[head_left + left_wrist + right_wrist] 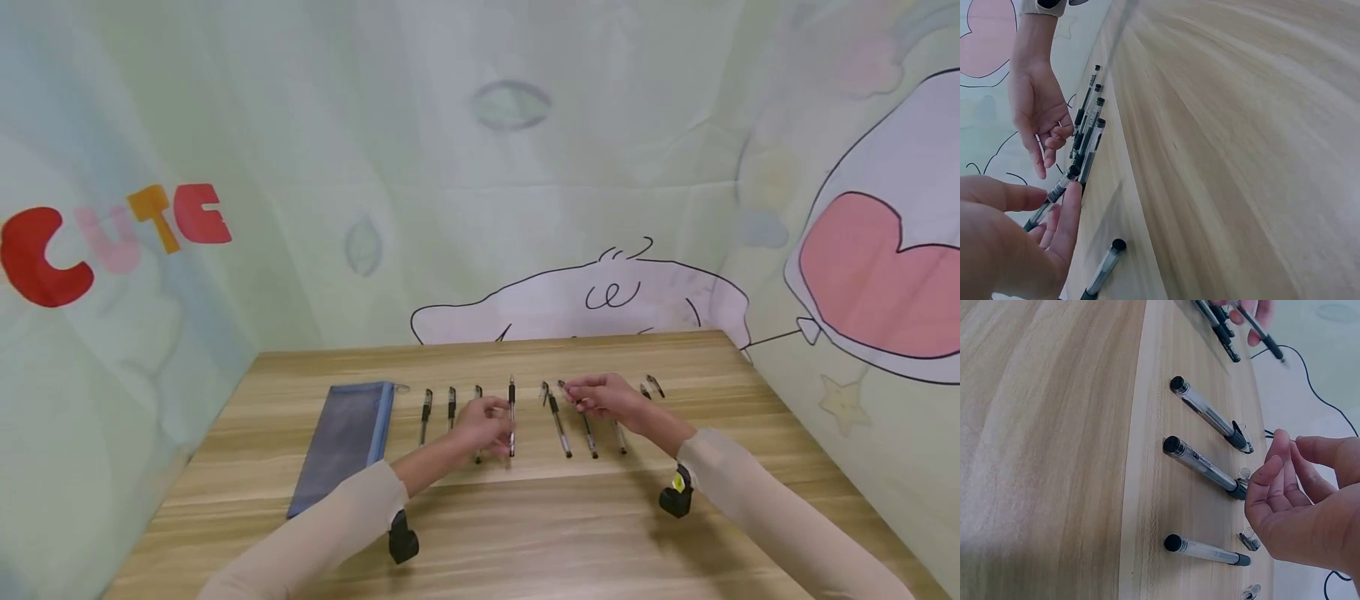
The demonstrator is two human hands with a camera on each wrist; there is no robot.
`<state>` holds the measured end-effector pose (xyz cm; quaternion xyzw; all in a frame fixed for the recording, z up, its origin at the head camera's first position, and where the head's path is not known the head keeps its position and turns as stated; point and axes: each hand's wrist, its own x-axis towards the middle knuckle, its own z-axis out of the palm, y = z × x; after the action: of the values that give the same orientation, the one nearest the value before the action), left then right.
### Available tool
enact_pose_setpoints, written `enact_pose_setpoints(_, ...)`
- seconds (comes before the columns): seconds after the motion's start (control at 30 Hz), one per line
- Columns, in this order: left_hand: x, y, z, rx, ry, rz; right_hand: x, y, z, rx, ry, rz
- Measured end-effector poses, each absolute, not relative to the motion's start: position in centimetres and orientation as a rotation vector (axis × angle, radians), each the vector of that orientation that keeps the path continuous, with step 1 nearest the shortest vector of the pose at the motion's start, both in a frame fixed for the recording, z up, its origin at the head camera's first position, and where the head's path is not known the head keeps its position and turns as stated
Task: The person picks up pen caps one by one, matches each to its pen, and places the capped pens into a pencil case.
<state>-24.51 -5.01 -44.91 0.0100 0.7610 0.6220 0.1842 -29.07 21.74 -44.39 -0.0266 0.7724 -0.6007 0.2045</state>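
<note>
In the head view my left hand [486, 425] pinches a clear gel pen [512, 414] between thumb and fingers; its black-gripped point faces away, uncapped. The left wrist view shows this pen [1063, 183] raised off the table. My right hand [606, 395] hovers over the far ends of the pens at right. Its thumb and index tips come close together in the right wrist view, and I see nothing between them. Below it lie uncapped pens [1204, 465], with loose clear caps [1249, 537] near their points. One cap [561, 384] lies close to the right fingertips.
Several capped pens [427, 410] lie in a row left of the held pen. A dark mesh pencil pouch [341, 442] with a blue zip edge lies at the left of the wooden table [525, 533]. A printed curtain [450, 167] hangs behind the table.
</note>
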Motion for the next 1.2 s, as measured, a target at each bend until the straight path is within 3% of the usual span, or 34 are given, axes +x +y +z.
enact_pose_setpoints(0.5, -23.5, -7.5, -45.3, 0.115, 2.046, 1.822, -30.5, 19.9, -45.2, -0.096, 2.322, -1.618)
enact_pose_setpoints(0.77, -23.0, -7.7, -45.6, 0.106, 2.042, 1.798, -32.2, 18.6, -46.5, -0.415, 2.863, -1.199)
enact_pose_setpoints(1.2, -22.8, -7.3, -46.1, 0.14, 2.015, 1.788, -33.2, 17.0, -47.1, -0.519, 2.929, -0.973)
